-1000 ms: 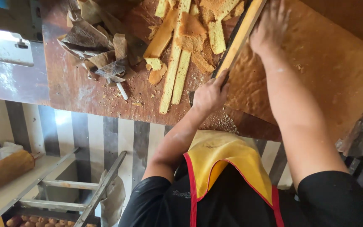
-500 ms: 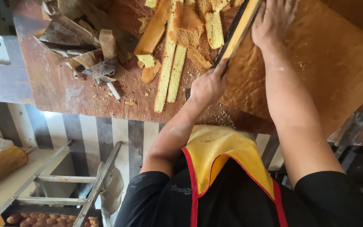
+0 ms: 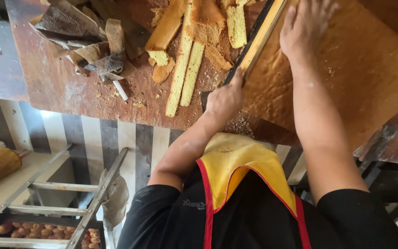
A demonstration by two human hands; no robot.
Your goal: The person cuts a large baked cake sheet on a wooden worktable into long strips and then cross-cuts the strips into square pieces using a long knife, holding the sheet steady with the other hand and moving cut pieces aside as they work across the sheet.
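Head view — cake sheet (image 3: pixel 346 69) under right hand (image 3: pixel 307 30)

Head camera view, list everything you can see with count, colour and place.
cake sheet: one, brown, right part of the table
cake strips: several, yellow, middle of the table
paper scraps: a pile, brown-grey, left part of the table
knife: one, dark, along the sheet's left edge
table: one, reddish brown, top of view
rack: one, grey metal, lower left
buns: many, brown, low in the rack
apron: one, yellow with red trim, on the chest
left hand: closed on the knife's near end
right hand: flat on the cake sheet
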